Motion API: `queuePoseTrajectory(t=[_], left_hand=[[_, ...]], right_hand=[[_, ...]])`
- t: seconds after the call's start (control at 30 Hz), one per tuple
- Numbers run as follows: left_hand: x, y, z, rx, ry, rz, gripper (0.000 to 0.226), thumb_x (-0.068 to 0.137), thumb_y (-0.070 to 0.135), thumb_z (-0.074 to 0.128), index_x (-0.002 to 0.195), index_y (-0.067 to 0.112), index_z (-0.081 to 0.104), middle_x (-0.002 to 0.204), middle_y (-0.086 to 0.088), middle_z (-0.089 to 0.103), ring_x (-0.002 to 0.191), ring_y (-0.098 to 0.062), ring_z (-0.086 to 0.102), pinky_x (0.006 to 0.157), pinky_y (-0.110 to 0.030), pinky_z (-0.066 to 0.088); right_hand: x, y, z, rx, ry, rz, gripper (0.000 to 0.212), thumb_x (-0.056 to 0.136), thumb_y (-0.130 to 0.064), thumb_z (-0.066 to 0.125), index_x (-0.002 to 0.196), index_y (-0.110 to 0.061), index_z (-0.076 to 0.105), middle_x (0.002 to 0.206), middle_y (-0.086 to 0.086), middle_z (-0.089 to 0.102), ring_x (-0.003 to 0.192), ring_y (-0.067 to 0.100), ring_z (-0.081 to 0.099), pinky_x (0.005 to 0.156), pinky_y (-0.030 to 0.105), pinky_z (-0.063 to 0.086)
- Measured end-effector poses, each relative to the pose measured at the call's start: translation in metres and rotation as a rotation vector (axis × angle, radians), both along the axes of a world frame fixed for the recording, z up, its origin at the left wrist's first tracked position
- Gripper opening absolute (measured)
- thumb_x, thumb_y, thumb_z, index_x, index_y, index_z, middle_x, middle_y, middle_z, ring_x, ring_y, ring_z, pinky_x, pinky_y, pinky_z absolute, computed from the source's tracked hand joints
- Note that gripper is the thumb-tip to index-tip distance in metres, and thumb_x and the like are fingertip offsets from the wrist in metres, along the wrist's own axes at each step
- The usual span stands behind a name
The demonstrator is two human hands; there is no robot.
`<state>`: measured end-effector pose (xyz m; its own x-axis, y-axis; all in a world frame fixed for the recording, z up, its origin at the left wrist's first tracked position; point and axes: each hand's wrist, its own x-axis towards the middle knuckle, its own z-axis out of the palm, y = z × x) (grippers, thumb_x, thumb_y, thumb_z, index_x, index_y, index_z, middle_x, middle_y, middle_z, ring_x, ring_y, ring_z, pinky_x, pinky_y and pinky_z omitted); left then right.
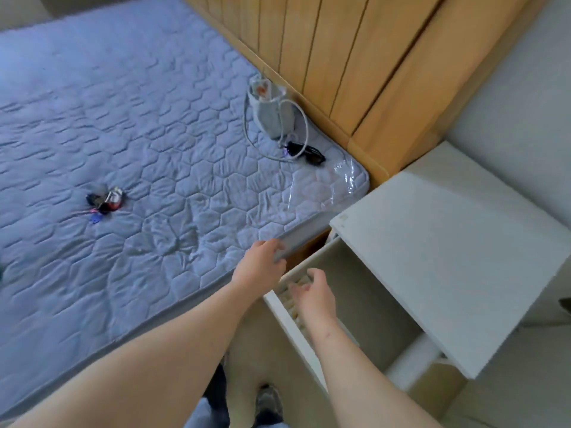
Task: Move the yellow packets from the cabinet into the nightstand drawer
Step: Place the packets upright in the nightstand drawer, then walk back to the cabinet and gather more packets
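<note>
The white nightstand (448, 242) stands beside the bed with its top drawer (364, 304) pulled out. Pale yellow packets (293, 307) lie in a row along the drawer's left wall. My right hand (313, 296) is inside the drawer just over those packets, thumb up and fingers loosely spread; blur hides whether any packet is touched. My left hand (262, 264) rests on the mattress edge (296, 239) next to the drawer, fingers bent over it. The cabinet is out of view.
A quilted blue-grey mattress (139, 149) fills the left. On it lie a small white bag with a cord (272, 115), dark sunglasses (309, 152) and a bunch of keys (106, 200). A wooden headboard (340, 57) runs behind. My shoe (268, 403) is on the floor below.
</note>
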<state>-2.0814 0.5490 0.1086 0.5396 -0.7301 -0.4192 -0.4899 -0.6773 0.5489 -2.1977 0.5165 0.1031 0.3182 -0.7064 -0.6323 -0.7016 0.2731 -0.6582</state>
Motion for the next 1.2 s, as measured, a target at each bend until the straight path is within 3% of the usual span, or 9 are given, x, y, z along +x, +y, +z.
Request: queuePoseTrajectory(t=[0.13, 0.23, 0.37, 0.5, 0.63, 0.77, 0.97, 1.07, 1.2], left_hand=[[0.043, 0.056, 0.038, -0.064, -0.013, 0.240, 0.036, 0.093, 0.022, 0.052, 0.129, 0.019, 0.051, 0.131, -0.004, 0.050, 0.112, -0.022, 0.054, 0.093, -0.031, 0.044], [0.079, 0.109, 0.065, -0.134, -0.042, 0.424, 0.034, 0.092, 0.024, 0.053, 0.126, 0.019, 0.054, 0.126, -0.003, 0.054, 0.111, -0.021, 0.053, 0.089, -0.030, 0.044], [0.126, 0.203, 0.098, -0.225, -0.064, 0.678, 0.034, 0.089, 0.018, 0.055, 0.123, 0.014, 0.057, 0.121, -0.005, 0.059, 0.109, -0.023, 0.057, 0.088, -0.030, 0.044], [0.162, 0.332, 0.125, -0.264, -0.149, 0.900, 0.033, 0.090, 0.019, 0.057, 0.122, 0.012, 0.058, 0.119, -0.006, 0.062, 0.108, -0.021, 0.058, 0.087, -0.025, 0.041], [0.183, 0.477, 0.138, -0.278, -0.193, 1.133, 0.030, 0.090, 0.021, 0.057, 0.119, 0.013, 0.059, 0.118, -0.006, 0.064, 0.106, -0.022, 0.059, 0.086, -0.026, 0.042], [0.183, 0.620, 0.150, -0.274, -0.238, 1.353, 0.029, 0.091, 0.021, 0.055, 0.119, 0.015, 0.059, 0.117, -0.005, 0.063, 0.107, -0.025, 0.058, 0.091, -0.032, 0.046], [0.152, 0.800, 0.164, -0.186, -0.318, 1.638, 0.025, 0.092, 0.023, 0.054, 0.116, 0.018, 0.058, 0.111, -0.002, 0.062, 0.093, -0.018, 0.057, 0.073, -0.023, 0.043], [0.131, 0.864, 0.166, -0.164, -0.352, 1.786, 0.023, 0.091, 0.023, 0.055, 0.113, 0.019, 0.061, 0.105, 0.000, 0.063, 0.097, -0.020, 0.058, 0.077, -0.023, 0.041], [0.107, 0.933, 0.161, -0.151, -0.353, 1.996, 0.023, 0.089, 0.022, 0.054, 0.110, 0.020, 0.062, 0.097, 0.004, 0.061, 0.096, -0.019, 0.058, 0.078, -0.023, 0.043]], right_hand=[[0.050, 0.027, 0.042, -0.058, -0.063, 0.214, 0.043, 0.093, -0.026, 0.051, 0.134, -0.019, 0.039, 0.119, 0.004, 0.056, 0.110, 0.023, 0.054, 0.082, 0.028, 0.039], [0.097, 0.061, 0.068, -0.130, -0.117, 0.346, 0.042, 0.093, -0.027, 0.053, 0.131, -0.016, 0.041, 0.111, 0.006, 0.060, 0.105, 0.025, 0.056, 0.085, 0.031, 0.042], [0.168, 0.132, 0.098, -0.162, -0.190, 0.540, 0.040, 0.092, -0.026, 0.052, 0.129, -0.016, 0.042, 0.118, 0.009, 0.058, 0.101, 0.023, 0.056, 0.081, 0.033, 0.044], [0.235, 0.242, 0.129, -0.175, -0.285, 0.761, 0.042, 0.091, -0.027, 0.055, 0.130, -0.015, 0.044, 0.103, 0.003, 0.054, 0.092, 0.020, 0.051, 0.078, 0.029, 0.040], [0.285, 0.378, 0.151, -0.136, -0.373, 0.968, 0.044, 0.089, -0.023, 0.059, 0.128, -0.012, 0.045, 0.106, 0.007, 0.058, 0.091, 0.021, 0.054, 0.077, 0.031, 0.042], [0.312, 0.516, 0.166, -0.085, -0.426, 1.153, 0.041, 0.090, -0.023, 0.058, 0.127, -0.012, 0.046, 0.114, 0.008, 0.058, 0.092, 0.020, 0.054, 0.075, 0.030, 0.043], [0.320, 0.692, 0.165, -0.022, -0.442, 1.400, 0.041, 0.092, -0.024, 0.053, 0.131, -0.015, 0.044, 0.089, -0.005, 0.052, 0.080, 0.014, 0.055, 0.077, 0.032, 0.046], [0.320, 0.758, 0.161, 0.000, -0.441, 1.530, 0.040, 0.092, -0.022, 0.053, 0.130, -0.014, 0.045, 0.083, -0.007, 0.051, 0.079, 0.014, 0.054, 0.074, 0.030, 0.043], [0.323, 0.838, 0.155, 0.018, -0.422, 1.700, 0.041, 0.091, -0.024, 0.053, 0.130, -0.015, 0.045, 0.107, -0.001, 0.056, 0.090, 0.017, 0.056, 0.076, 0.028, 0.044]])
